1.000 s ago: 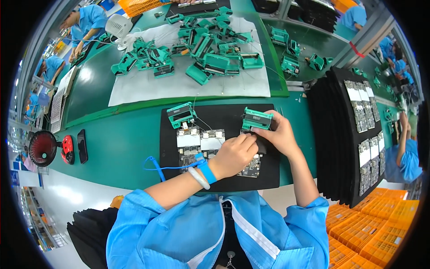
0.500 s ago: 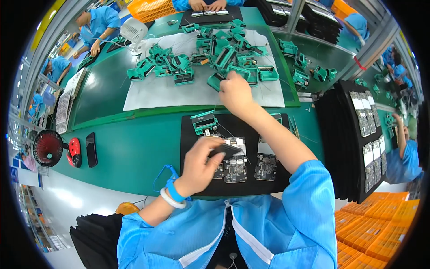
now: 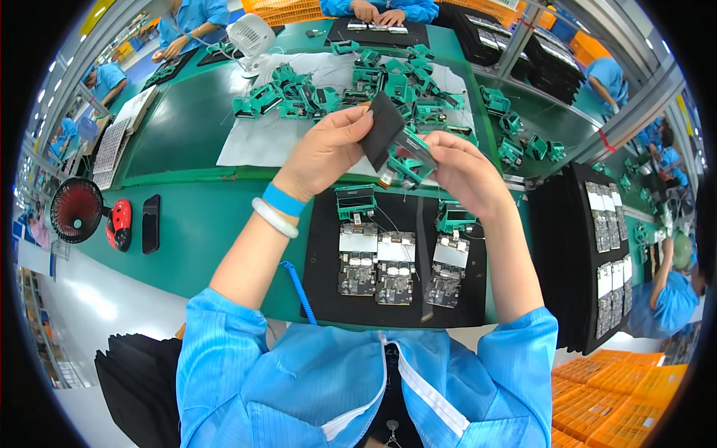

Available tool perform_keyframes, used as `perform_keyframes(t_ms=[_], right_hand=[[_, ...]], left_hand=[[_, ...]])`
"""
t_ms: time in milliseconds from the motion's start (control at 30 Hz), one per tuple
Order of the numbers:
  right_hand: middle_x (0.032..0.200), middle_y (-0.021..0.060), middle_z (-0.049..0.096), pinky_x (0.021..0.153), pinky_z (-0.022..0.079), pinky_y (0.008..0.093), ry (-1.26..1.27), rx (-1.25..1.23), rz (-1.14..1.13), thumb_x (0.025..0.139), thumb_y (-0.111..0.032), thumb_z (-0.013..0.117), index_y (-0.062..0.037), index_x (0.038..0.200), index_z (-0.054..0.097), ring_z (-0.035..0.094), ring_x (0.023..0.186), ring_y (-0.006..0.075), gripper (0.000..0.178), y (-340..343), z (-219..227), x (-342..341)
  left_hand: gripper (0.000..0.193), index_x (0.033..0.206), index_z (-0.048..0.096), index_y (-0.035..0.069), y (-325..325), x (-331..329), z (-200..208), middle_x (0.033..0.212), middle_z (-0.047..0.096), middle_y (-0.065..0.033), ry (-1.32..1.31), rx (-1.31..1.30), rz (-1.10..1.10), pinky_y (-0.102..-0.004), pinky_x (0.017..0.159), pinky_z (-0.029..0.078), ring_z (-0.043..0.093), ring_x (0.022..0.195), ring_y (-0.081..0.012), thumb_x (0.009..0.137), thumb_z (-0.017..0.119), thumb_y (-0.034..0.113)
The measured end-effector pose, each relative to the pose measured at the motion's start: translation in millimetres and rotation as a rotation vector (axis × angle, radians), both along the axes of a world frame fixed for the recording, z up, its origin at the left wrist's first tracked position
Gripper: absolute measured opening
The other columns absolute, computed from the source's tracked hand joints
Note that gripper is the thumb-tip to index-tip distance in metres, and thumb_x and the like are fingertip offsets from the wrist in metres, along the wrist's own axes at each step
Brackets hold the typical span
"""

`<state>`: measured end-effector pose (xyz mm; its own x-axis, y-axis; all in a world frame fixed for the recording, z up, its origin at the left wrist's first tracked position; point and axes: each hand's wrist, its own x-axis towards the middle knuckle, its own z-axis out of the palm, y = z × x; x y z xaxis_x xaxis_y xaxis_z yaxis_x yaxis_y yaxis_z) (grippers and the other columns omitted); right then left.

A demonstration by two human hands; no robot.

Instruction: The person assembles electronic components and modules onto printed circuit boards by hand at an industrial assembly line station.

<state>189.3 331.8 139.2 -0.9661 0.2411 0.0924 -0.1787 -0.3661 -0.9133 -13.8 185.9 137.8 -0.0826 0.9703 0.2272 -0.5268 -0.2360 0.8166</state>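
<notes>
My left hand (image 3: 325, 153) pinches a flat black rectangular pad (image 3: 384, 131) between thumb and fingers, raised above the bench. Close beside it, my right hand (image 3: 470, 175) grips a green plastic housing (image 3: 409, 166) with dark parts inside. The pad overlaps the housing from this angle; I cannot tell if they touch. Below, on a black mat (image 3: 321, 231), lie three circuit boards: a left one (image 3: 358, 275), a middle one (image 3: 396, 278) and a slightly turned right one (image 3: 447, 282). Green housings stand behind the left (image 3: 355, 201) and right (image 3: 453, 216) boards, with thin wires.
Many green housings (image 3: 287, 89) are heaped on a white sheet (image 3: 243, 148) beyond my hands. A small fan (image 3: 78, 210), a red ladybird-shaped object (image 3: 119, 225) and a phone (image 3: 151, 224) are at left. Stacked black trays with boards (image 3: 571, 246) stand at right. Co-workers sit around.
My right hand has drawn back from the heap, bringing a green housing. My left hand has risen from over the boards with the black pad, up to the housing.
</notes>
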Motion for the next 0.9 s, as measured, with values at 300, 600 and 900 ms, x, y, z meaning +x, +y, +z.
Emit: perform_keyframes(t_ms=[300,600,900], right_hand=[[0.112,0.013,0.067,0.09,0.054,0.0378,-0.157,0.173,-0.645,0.082,-0.012,0.075,0.0044,0.124,0.057,0.066,0.101,0.0202,0.048,-34,-17,95],[0.1,0.0104,0.067,0.078,0.059,0.0305,-0.325,0.157,-0.501,0.082,0.004,0.071,0.0041,0.11,0.057,0.068,0.087,0.0175,0.031,-66,-60,82],[0.115,0.0092,0.064,0.078,0.055,0.0259,-0.423,0.717,-0.527,0.078,0.008,0.075,-0.0029,0.098,0.055,0.063,0.098,0.0123,0.03,-69,-115,35]], left_hand=[[0.034,0.125,0.057,0.001,-34,92,-37,0.139,0.051,-0.0135,0.543,-0.121,0.166,-0.038,0.111,0.034,0.048,0.129,-0.0234,0.102,0.052,0.025],[0.024,0.087,0.055,0.0,-95,136,-92,0.155,0.026,-0.0272,1.435,0.021,-0.183,-0.0644,0.117,0.006,0.012,0.149,-0.0436,0.095,0.059,0.022],[0.025,0.083,0.052,0.001,-98,103,-93,0.157,0.027,-0.0225,1.341,0.053,-0.342,-0.0593,0.12,0.005,0.015,0.15,-0.0387,0.097,0.056,0.021]])
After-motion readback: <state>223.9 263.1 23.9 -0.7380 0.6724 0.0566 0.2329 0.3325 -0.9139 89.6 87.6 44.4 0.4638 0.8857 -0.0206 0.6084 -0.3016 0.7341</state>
